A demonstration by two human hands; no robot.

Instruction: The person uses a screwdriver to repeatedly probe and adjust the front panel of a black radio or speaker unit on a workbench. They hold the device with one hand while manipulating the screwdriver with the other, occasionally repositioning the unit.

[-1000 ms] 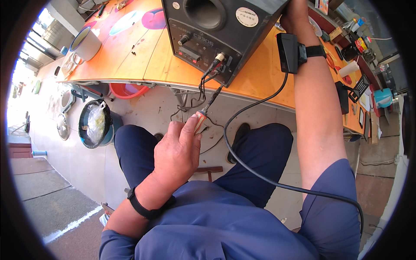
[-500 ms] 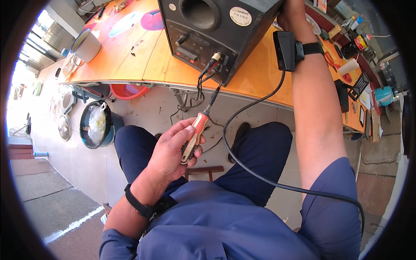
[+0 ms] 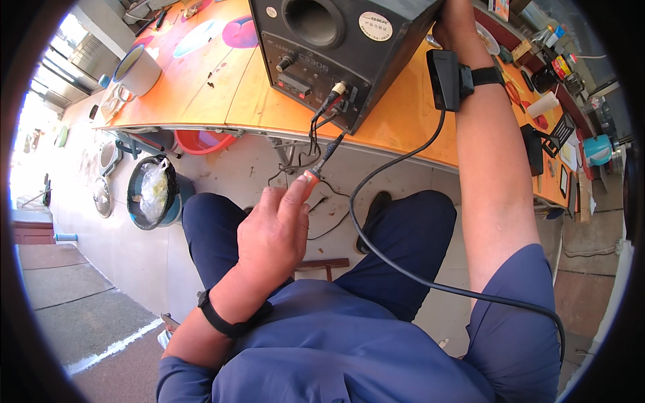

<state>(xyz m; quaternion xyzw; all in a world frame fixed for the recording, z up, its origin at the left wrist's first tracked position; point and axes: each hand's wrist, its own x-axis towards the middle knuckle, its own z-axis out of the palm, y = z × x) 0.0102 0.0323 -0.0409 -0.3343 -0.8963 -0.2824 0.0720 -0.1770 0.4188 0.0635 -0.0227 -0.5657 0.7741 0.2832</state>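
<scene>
My left hand (image 3: 272,232) is closed round the handle of a screwdriver (image 3: 311,178), its back turned up and hiding most of the handle. The red front end of the handle shows past my index finger. The shaft points up to the lower right corner of a black speaker's (image 3: 366,70) back panel. The speaker stands tilted near the front edge of an orange table. Dark cables (image 3: 316,124) hang from a plug in the panel. My right hand (image 3: 457,19) is against the speaker's far right side, cut off by the upper edge, with its fingers hidden.
The orange table (image 3: 195,107) holds a white enamel mug (image 3: 138,70) at left and assorted tools and bottles at right. A lined bucket (image 3: 153,195) and a red basin (image 3: 201,141) are on the floor. A black cable (image 3: 403,272) runs across my lap to my right wrist.
My left hand has rolled over round the screwdriver handle, from palm side showing to back up. The speaker has shifted slightly right in view; my right arm stays much the same.
</scene>
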